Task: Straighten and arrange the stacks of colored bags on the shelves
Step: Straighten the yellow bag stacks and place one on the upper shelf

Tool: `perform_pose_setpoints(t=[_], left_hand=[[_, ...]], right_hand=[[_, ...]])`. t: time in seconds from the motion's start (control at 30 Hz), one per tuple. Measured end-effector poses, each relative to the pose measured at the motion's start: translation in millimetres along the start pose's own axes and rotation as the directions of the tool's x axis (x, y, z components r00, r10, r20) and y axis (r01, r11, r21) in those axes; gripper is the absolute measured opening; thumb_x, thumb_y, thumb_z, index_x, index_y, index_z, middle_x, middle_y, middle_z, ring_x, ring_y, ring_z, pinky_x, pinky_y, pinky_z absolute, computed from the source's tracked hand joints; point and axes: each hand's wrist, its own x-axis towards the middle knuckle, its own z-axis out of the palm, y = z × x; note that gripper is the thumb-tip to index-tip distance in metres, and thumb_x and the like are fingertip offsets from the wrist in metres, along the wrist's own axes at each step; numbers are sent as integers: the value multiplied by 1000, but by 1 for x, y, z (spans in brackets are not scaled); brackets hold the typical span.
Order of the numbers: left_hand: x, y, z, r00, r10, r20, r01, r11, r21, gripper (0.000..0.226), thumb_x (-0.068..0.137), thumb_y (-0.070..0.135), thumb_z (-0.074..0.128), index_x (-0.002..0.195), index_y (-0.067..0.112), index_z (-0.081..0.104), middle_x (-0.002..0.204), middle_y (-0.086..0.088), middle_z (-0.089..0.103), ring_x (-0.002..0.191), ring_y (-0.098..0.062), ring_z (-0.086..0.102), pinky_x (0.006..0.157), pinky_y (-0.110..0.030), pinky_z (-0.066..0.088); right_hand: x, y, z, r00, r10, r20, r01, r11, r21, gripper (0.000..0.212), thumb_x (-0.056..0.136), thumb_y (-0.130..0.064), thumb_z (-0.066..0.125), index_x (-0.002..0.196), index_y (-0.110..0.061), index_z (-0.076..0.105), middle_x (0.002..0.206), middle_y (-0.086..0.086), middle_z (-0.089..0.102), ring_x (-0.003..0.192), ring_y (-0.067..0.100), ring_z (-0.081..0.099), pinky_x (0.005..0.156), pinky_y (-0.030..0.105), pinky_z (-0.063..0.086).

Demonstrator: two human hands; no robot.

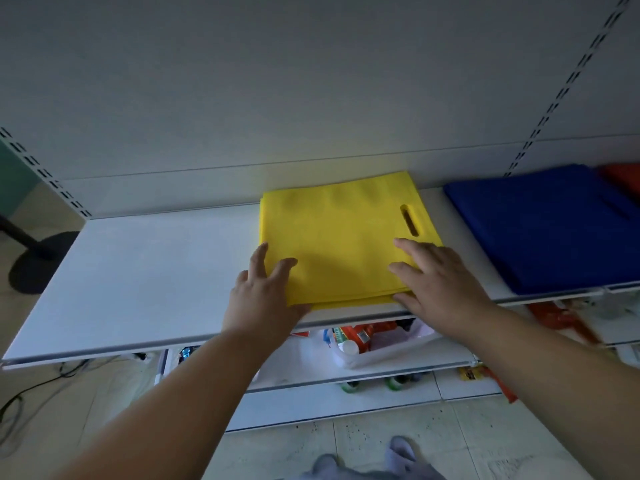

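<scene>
Fingers (273, 268) on both hands are spread out and relaxed, lying flat on the bags rather than gripping anything. As for progress, the white shelf (138, 271) has a big bare stretch on its left side. The blue stack (547, 230) at the right looks flat and fairly square, with something red (623, 174) tucked behind it that's too blurry to judge. The yellow stack (339, 237) sits mid-shelf, its edges nearly lined up, only a few layers peeking out at the front. My left hand (263, 299) is against its front-left corner, my right hand (440, 282) over the front-right. I'd say yellow is almost done, red maybe next.
</scene>
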Motion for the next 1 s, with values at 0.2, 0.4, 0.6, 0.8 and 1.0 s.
perform_pose_setpoints(t=[0.2, 0.4, 0.6, 0.8, 1.0], left_hand=[[0, 7, -3, 999, -36, 6, 36, 999, -25, 78, 78, 52, 73, 143, 34, 35, 160, -6, 6, 130, -40, 37, 105, -47, 38], [1, 12, -8, 984, -175, 24, 172, 917, -359, 91, 64, 33, 88, 141, 30, 41, 156, -7, 14, 129, -35, 45, 103, -37, 41], [9, 14, -33, 855, -432, 287, 455, 360, -814, 75, 81, 26, 78, 144, 27, 36, 120, -3, 59, 97, -28, 64, 90, -47, 55], [19, 25, -49, 806, -419, 419, 499, 99, -861, 33, 85, -1, 57, 118, 4, 54, 93, -15, 61, 68, -24, 61, 57, -30, 50], [13, 8, -45, 789, -444, 424, 514, 101, -852, 7, 86, -2, 54, 89, 4, 53, 86, -12, 46, 70, -27, 47, 53, -29, 45]], right_hand=[[10, -4, -2, 999, -44, 29, 45, 998, -42, 45, 65, -28, 88, 101, -8, 69, 127, 18, 59, 106, 38, 61, 83, 50, 51], [9, -10, 2, 996, -41, 75, 43, 998, -35, 42, 77, -36, 78, 110, -13, 66, 119, 10, 61, 105, 34, 59, 83, 47, 48], [20, -22, -12, 980, 51, 193, -42, 998, -51, 62, 87, -70, 44, 130, -26, 49, 128, -2, 49, 119, 23, 42, 94, 41, 38], [26, -54, -7, 981, 172, 91, -167, 984, -60, 60, 83, -71, 46, 121, -25, 50, 120, 1, 51, 112, 26, 46, 86, 42, 39], [13, -32, -8, 967, 254, -15, -254, 965, -68, 44, 67, -26, 77, 107, -16, 61, 114, 9, 57, 105, 33, 51, 84, 45, 43]])
